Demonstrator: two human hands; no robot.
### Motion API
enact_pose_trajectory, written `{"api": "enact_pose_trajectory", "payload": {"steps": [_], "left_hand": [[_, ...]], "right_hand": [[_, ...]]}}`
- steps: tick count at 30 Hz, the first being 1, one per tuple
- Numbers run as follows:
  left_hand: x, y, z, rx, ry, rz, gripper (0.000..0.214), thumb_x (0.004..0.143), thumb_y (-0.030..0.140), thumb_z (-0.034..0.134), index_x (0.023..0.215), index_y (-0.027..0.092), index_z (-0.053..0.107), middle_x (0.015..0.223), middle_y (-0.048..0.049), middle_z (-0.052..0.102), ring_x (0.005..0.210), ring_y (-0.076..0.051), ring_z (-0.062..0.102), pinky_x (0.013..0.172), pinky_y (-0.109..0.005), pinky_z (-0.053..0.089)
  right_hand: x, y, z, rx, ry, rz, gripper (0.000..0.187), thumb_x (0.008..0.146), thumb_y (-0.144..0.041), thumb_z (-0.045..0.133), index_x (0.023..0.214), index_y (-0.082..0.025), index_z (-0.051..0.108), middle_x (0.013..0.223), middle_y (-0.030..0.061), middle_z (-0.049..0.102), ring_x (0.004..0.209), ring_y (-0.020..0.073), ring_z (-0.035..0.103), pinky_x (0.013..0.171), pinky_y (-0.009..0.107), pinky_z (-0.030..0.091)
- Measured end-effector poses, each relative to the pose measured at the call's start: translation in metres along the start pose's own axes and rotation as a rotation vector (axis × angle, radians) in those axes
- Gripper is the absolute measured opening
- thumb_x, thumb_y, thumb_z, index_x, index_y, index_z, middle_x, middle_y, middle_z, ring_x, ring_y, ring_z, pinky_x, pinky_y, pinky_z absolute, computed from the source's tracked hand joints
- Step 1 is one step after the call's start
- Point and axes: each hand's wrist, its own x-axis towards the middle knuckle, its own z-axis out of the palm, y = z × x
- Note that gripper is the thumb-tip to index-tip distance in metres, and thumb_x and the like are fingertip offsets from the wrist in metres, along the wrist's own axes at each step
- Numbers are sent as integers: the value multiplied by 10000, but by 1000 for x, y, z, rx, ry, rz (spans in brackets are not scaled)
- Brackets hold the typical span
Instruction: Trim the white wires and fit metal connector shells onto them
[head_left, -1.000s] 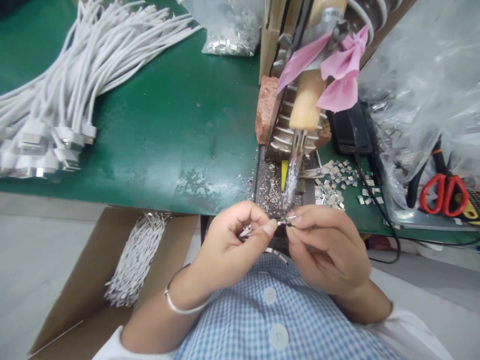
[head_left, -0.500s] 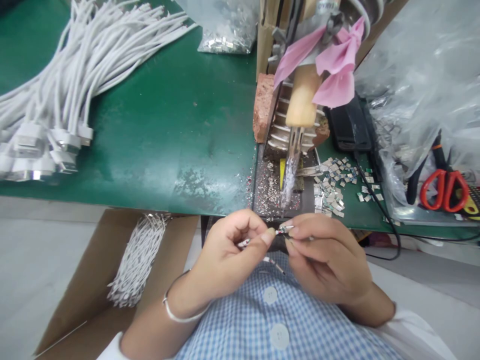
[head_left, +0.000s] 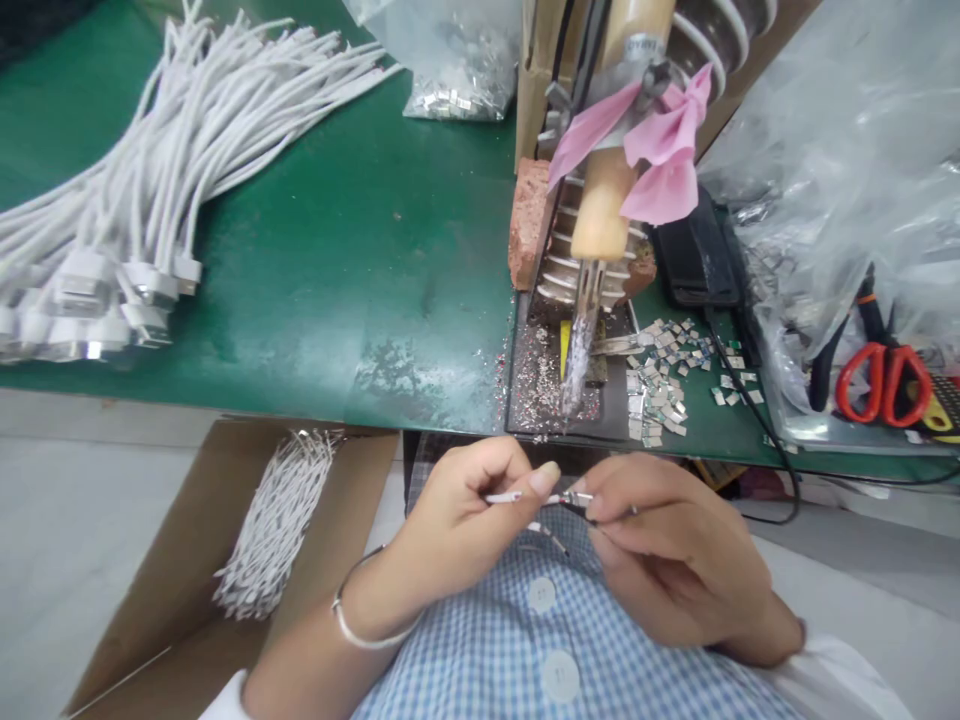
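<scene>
My left hand (head_left: 469, 525) is closed on a thin white cable (head_left: 502, 497), pinched between thumb and forefinger in front of the bench edge. From its tip the cable's end runs to a small metal connector (head_left: 577, 499), which my right hand (head_left: 679, 550) grips with thumb and fingertips. A second stretch of white cable (head_left: 546, 533) with a dark tip hangs below my left hand. Just beyond my hands, a soldering iron (head_left: 600, 210) with a wooden handle and pink cloth ties points down toward me, its tip whitish and crusted.
A bundle of white USB cables (head_left: 142, 180) lies left on the green table (head_left: 337, 260). Small connector boards (head_left: 660, 375) are scattered right of the iron, near red-handled scissors (head_left: 885, 380). A brick (head_left: 529, 225) stands beside the iron. Below, a cardboard box (head_left: 176, 540) holds more cables.
Both hands have come slightly down toward my body, with the cable and connector still between them. The connector now shows more clearly at my right fingertips. The camera view has shifted slightly.
</scene>
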Motion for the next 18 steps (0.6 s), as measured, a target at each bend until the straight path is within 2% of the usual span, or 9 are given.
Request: {"api": "enact_pose_trajectory", "payload": {"steps": [5, 8, 10, 13, 18], "left_hand": [[0, 0, 1, 60, -55, 18, 355, 876, 290, 557, 561, 174, 442, 503, 61, 392, 475, -74, 321, 450, -201, 267], [0, -3, 1, 71, -149, 16, 303, 861, 259, 558, 588, 175, 456, 509, 66, 405, 471, -71, 334, 445, -190, 269], [1, -5, 2, 74, -222, 20, 245, 831, 222, 563, 612, 178, 462, 519, 65, 434, 475, -75, 363, 450, -186, 284], [2, -8, 4, 86, -281, 57, 204, 769, 159, 578, 613, 182, 448, 532, 65, 464, 487, -80, 401, 466, -185, 308], [1, -7, 4, 120, -334, 124, 205, 757, 107, 578, 608, 180, 458, 526, 77, 422, 473, -69, 368, 441, -176, 282]], "right_hand": [[-3, -3, -3, 157, 2, 107, 215, 790, -24, 526, 911, -195, 572, 788, 38, 647, 695, 149, 644, 586, 286, 584], [-2, -1, -2, 156, 32, 171, 154, 830, -51, 549, 902, -175, 604, 733, 21, 611, 646, 123, 588, 537, 241, 513], [1, 0, -1, 147, -10, 171, 67, 864, -129, 589, 902, -156, 637, 707, 12, 586, 621, 107, 557, 519, 219, 484], [4, 0, 0, 149, -101, 177, 101, 869, -236, 637, 896, -142, 663, 703, 7, 574, 612, 96, 540, 516, 205, 477], [4, 2, 0, 153, -98, 217, 80, 833, -101, 585, 823, -152, 645, 690, -5, 565, 610, 88, 535, 523, 199, 457]]}}
